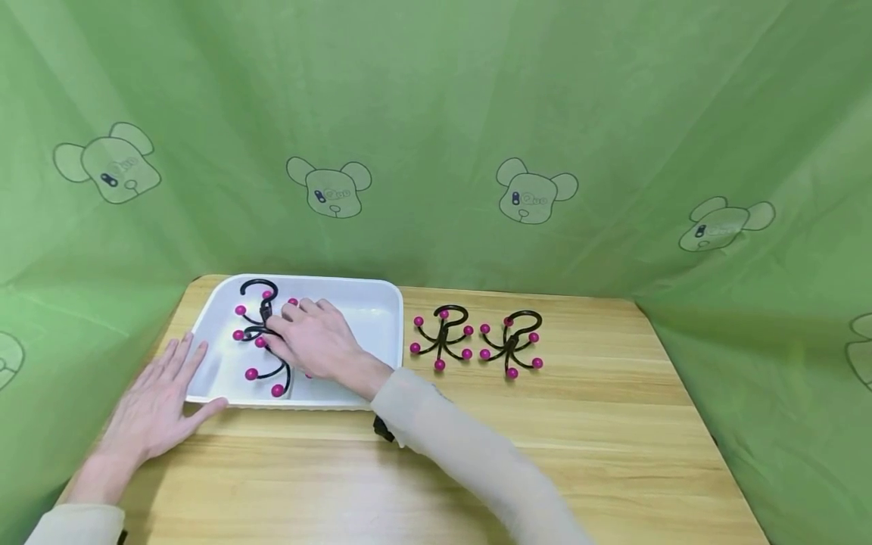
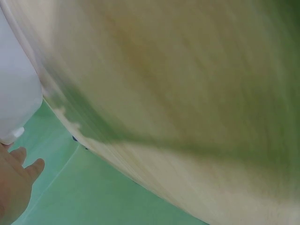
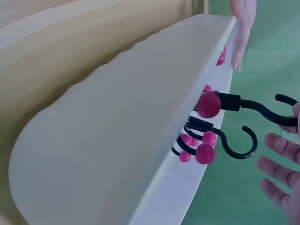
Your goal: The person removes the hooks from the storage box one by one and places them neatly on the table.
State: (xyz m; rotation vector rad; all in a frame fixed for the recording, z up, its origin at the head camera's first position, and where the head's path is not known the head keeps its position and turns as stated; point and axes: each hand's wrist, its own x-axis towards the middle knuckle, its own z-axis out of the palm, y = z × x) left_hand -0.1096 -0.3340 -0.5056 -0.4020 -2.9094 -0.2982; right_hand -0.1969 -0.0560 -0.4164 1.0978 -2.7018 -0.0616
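Observation:
My right hand (image 1: 316, 341) reaches into a white tray (image 1: 371, 285) and pinches the top hook of a black multi-arm hanging hook (image 3: 229, 101) with pink ball tips. Behind it in the tray lies a second, similar hanging hook (image 1: 266, 311), its curved top toward the far wall. The right hand partly covers both in the head view. My left hand (image 1: 153, 401) has its fingers straight and spread, resting against the tray's left edge. In the left wrist view only part of that hand (image 2: 16, 187) appears beside the tray.
Two more black hanging hooks with pink balls, one nearer (image 1: 443, 338) and one farther right (image 1: 512, 345), stand on the wooden table (image 1: 579, 454) right of the tray. Green cloth (image 1: 436, 91) printed with bear heads encloses the table's back and sides.

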